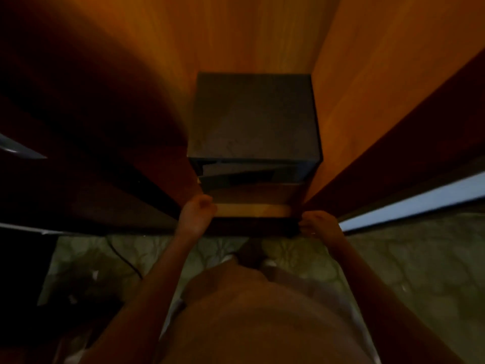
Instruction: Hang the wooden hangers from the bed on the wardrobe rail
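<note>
Head view shows no wooden hanger anywhere, and neither the rail nor the bed is in sight. Where the hangers lie cannot be told from here. Since the camera looks steeply down, the rail is probably above the top edge of the picture, so the coming move would likely run upward from both hands.

The left hand (198,211) and the right hand (319,223) are raised side by side at about the same height, in front of the open wardrobe (262,35), the left a little further in. Both have their fingers curled. The picture is dark and smeared, so I cannot tell whether either hand pinches something thin or holds nothing. A dark band runs level between the two hands, but it reads more as the wardrobe's bottom front edge than as a hanger bar. I would not call it either way. With no hanger visible, neither hand can be judged the nearer one.

Inside the wardrobe, against the right wall, stands a dark box (253,114) with a flat top and an open front. Below the hands lies a pale patterned floor (406,258), with a thin dark cable (126,258) trailing across it on the left.
</note>
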